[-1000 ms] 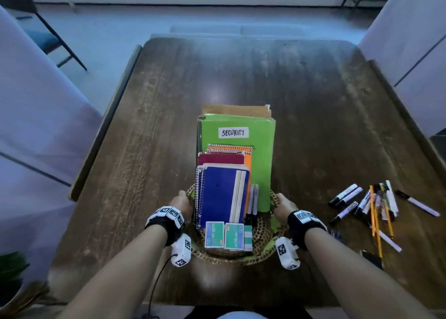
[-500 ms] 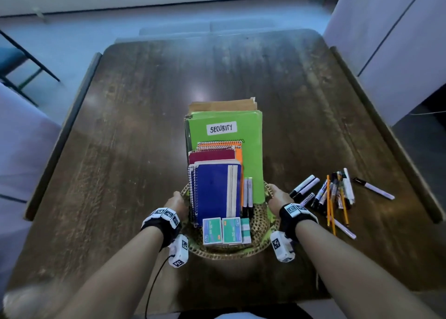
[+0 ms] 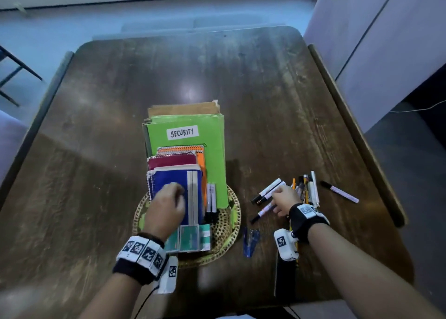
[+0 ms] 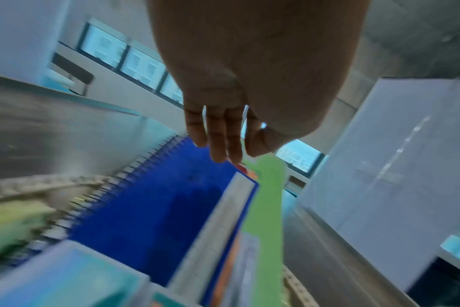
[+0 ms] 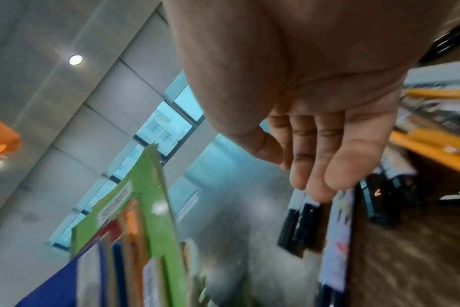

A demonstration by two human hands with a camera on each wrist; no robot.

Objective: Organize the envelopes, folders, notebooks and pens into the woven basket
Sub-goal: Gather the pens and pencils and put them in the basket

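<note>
Both hands have left the rim of the woven basket (image 3: 231, 231), which they flanked a moment earlier. The left hand (image 3: 166, 210) now lies over the blue spiral notebook (image 3: 169, 181) at the front of the upright stack; its fingers (image 4: 218, 137) are extended and relaxed, a loose grip closed on nothing, and whether they touch the cover cannot be told. The right hand (image 3: 283, 199) has moved out to the loose markers (image 3: 268, 190) on the worktop (image 3: 265, 101) just right of the basket; its fingers (image 5: 326, 166) are straight over the barrels and nothing is yet held.

The shift suggests that positioning of the basket is finished and the pen stage is beginning, with the left hand probably steadying the stack.

Already in the basket, which sits near the front edge of the worktop at its middle: brown envelopes (image 3: 183, 108) at the back, the green folder labelled SECURITY (image 3: 212, 164), orange (image 3: 200, 154) and maroon (image 3: 172, 160) notebooks, two markers (image 3: 211, 198) upright at the right, and small teal boxes (image 3: 189, 239) in front.

Still outside, toward the right edge: a heap of pens and pencils (image 3: 306, 190) and one stray marker (image 3: 340, 192) apart from it. A blue stapler (image 3: 251, 242) lies between basket and right wrist. A dark flat object (image 3: 284, 277) lies at the front edge under the right forearm.

Space beside the two standing markers looks narrow, so pens will likely need feeding in vertically.
</note>
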